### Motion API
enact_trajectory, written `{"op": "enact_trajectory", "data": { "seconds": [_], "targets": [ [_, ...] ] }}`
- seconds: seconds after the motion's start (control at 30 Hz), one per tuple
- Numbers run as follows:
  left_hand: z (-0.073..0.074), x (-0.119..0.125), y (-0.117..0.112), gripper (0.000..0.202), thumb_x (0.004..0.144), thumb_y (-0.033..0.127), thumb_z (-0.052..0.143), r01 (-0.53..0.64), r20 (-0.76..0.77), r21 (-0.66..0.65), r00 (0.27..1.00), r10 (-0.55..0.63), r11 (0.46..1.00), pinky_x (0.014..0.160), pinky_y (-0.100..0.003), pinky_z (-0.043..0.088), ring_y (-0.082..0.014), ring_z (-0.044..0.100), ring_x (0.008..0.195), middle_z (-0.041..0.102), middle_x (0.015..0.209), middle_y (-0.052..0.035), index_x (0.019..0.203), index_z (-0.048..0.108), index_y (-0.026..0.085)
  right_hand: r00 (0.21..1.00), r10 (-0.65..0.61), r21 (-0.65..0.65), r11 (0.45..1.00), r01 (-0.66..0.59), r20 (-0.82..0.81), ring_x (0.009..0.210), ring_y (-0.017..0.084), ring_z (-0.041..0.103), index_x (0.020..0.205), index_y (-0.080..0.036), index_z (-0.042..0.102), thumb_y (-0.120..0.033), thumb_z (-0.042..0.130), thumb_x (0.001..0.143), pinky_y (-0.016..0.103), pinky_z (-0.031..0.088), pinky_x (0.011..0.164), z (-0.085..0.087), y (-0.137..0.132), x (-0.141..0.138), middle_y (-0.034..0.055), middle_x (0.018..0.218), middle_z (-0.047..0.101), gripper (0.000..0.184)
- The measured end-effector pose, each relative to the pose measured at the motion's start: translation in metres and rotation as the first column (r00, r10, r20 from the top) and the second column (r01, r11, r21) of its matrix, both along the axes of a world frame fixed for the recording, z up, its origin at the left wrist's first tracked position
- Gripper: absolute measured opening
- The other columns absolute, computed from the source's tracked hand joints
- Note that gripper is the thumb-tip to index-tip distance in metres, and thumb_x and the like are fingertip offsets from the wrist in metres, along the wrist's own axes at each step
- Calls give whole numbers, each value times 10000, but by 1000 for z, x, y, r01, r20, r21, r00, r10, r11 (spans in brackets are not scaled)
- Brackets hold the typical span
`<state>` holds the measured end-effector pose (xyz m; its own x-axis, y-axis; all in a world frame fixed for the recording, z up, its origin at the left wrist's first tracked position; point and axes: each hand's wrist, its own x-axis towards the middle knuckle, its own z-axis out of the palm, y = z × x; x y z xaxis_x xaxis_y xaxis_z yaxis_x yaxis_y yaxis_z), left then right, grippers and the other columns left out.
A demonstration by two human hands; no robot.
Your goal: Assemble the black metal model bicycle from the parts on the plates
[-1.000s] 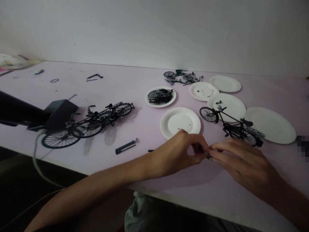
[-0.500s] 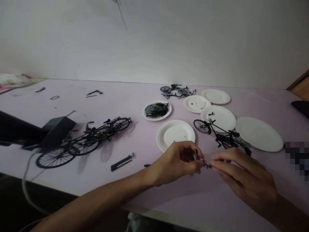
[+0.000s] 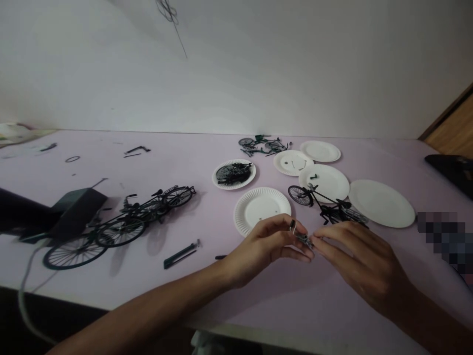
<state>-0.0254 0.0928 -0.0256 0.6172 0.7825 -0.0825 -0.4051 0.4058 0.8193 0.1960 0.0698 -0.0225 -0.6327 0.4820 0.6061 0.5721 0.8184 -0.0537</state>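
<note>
My left hand (image 3: 273, 241) is closed on a small metal bicycle part (image 3: 303, 239), silvery and dark, held above the table. The fingertips of my right hand (image 3: 354, 256) pinch the right end of the same part. Its exact kind is too small to make out. Just beyond my right hand stands a dark model bicycle (image 3: 325, 204), its rear partly hidden by the fingers. A white paper plate (image 3: 242, 209) with a few tiny pieces lies behind my left hand.
Two model bicycles (image 3: 148, 212) stand at left beside a black lamp-like object (image 3: 77, 207). A green box cutter (image 3: 181, 254) lies in front. Another plate (image 3: 216, 177) carries black parts. Several white plates (image 3: 382, 202) and green bicycle parts (image 3: 264, 144) lie farther back.
The view has shifted slightly. My left fingers have loosened and spread a little around the small part, which now shows more. Both hands remain at it.
</note>
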Motion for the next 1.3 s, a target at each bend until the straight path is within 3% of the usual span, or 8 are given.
{"op": "enact_trajectory", "data": {
  "seconds": [0.37,0.6,0.67,0.73,0.83,0.9,1.07,1.3],
  "targets": [
    [-4,10,-8,196,832,211,749,-105,-83,84,990,112,991,768,-315,597,-146,690,751,660,803,-37,906,604,100,999,14,46,999,-16,42,870,263,646,1005,-53,685,-4,559,897,424,557,737,1,-2,-4,161,945,719,173],
    [-4,8,-3,223,872,276,709,-137,-106,189,982,159,972,631,-291,607,-150,670,712,642,748,-42,888,570,103,967,-74,-313,950,-7,-245,1011,219,685,1196,-186,644,-114,552,947,346,609,819,-11,-2,-10,135,1212,669,275],
    [-4,8,-3,218,880,277,698,-134,-120,204,980,161,970,594,-273,597,-144,663,684,635,735,-37,890,564,106,900,-201,-558,828,-54,-385,945,204,716,1251,-227,611,-201,586,942,330,635,759,-13,-2,-14,108,1187,692,311],
    [-5,9,-4,225,883,291,693,-106,-122,209,984,133,972,572,-270,587,-146,661,667,637,722,-36,897,558,112,804,-343,-770,602,-209,-486,846,195,737,1257,-221,602,-279,600,936,327,649,682,-13,-1,-17,95,1086,730,326],
    [-7,10,-5,252,874,325,702,-77,-149,227,982,113,971,564,-267,559,-144,649,642,640,705,-34,894,558,119,714,-460,-850,277,-449,-527,751,193,736,1130,-159,666,-364,641,907,317,642,617,-12,3,-18,75,873,743,304],
    [-7,10,-5,255,865,328,713,-106,-207,258,965,162,960,564,-234,508,-111,602,602,614,668,-12,875,570,117,695,-488,-841,189,-507,-528,669,168,712,1027,-135,695,-369,701,860,293,624,590,-13,7,-18,45,756,720,287],
    [-4,9,-8,266,871,353,703,-142,-290,304,928,234,942,558,-215,421,-78,500,559,553,620,20,830,577,122,694,-484,-834,165,-526,-533,541,107,616,1006,-149,702,-338,745,829,235,544,516,-17,9,-17,-21,642,648,262],
    [-2,8,-7,275,908,357,656,-115,-318,280,926,205,953,582,-225,444,-86,535,566,614,668,-15,800,582,114,768,-409,-860,362,-359,-493,554,112,626,917,-181,714,-269,759,811,233,536,542,-15,2,-18,-22,662,671,145]
  ]
}}
